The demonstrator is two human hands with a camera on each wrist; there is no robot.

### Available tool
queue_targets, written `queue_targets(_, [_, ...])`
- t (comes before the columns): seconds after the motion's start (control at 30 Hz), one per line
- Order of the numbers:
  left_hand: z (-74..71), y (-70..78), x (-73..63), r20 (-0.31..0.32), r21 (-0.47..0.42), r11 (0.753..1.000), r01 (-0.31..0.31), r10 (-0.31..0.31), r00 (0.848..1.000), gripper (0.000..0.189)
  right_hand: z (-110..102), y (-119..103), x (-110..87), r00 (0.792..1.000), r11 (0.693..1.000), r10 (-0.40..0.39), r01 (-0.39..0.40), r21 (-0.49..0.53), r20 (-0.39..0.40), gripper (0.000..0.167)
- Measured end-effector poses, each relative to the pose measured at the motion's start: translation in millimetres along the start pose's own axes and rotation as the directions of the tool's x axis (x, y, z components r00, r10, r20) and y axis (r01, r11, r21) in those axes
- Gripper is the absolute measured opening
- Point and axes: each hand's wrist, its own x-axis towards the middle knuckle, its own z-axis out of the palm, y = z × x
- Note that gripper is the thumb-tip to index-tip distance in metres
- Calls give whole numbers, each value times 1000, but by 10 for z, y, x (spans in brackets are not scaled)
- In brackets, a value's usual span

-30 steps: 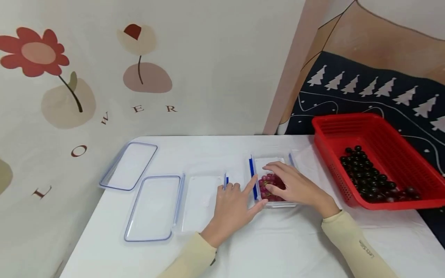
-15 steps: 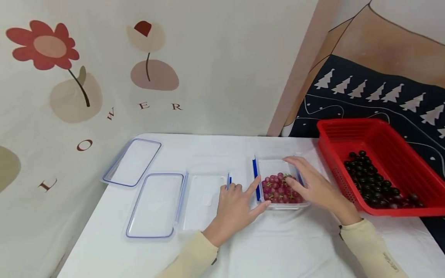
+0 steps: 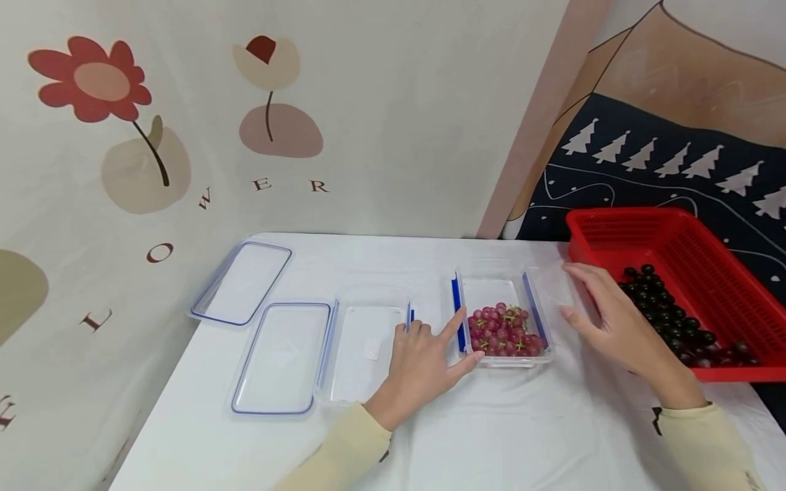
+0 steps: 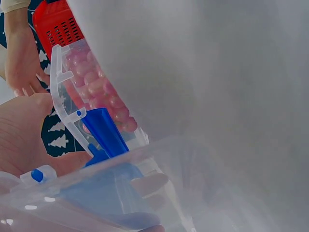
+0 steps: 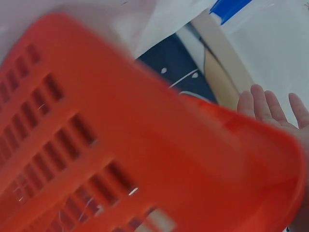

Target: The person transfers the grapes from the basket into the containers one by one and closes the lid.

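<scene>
A clear box (image 3: 489,289) with blue side clips holds a bunch of red grapes (image 3: 505,332) in its front part. My left hand (image 3: 424,358) is spread between this box and a second clear box (image 3: 368,320) holding no fruit. Its index finger and thumb reach the grape box's left side; the other fingers lie at the second box's right wall. In the left wrist view, red grapes (image 4: 96,89) show through the plastic. My right hand (image 3: 620,334) is apart from the grape box, fingers extended and holding nothing, by the red basket (image 3: 598,239). Dark grapes (image 3: 669,320) lie in the basket.
Two clear lids with blue rims lie at the left: one lid (image 3: 284,358) beside the second box, another lid (image 3: 242,281) farther back at the table's edge. A white cloth (image 3: 491,436) covers the table. A printed curtain (image 3: 405,136) hangs behind.
My right hand has left the red grapes and moved right, from over the clear box to beside the red basket. The grapes are now uncovered in the box. My left hand has stayed in place.
</scene>
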Motion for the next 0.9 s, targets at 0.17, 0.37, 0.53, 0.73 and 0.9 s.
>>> queue_targets(0.17, [12, 8, 3, 7, 5, 1000, 5, -5, 1000, 84, -96, 129, -132, 999, 1000, 21, -21, 2, -35, 73])
queue_targets(0.37, [7, 17, 1, 18, 1, 1000, 10, -10, 1000, 84, -167, 271, -258, 995, 998, 60, -60, -4, -74, 72])
queue_targets(0.53, [2, 4, -4, 28, -12, 1000, 22, -21, 999, 84, -200, 344, -315, 992, 998, 56, -56, 6, -112, 69])
queue_targets(0.73, [-4, 0, 13, 19, 0, 1000, 13, -13, 1000, 84, -244, 416, -337, 990, 998, 55, -55, 6, -128, 68])
queue_targets(0.9, [-9, 8, 25, 14, 7, 1000, 7, -7, 1000, 84, -290, 470, -365, 989, 997, 79, -78, 13, -128, 68])
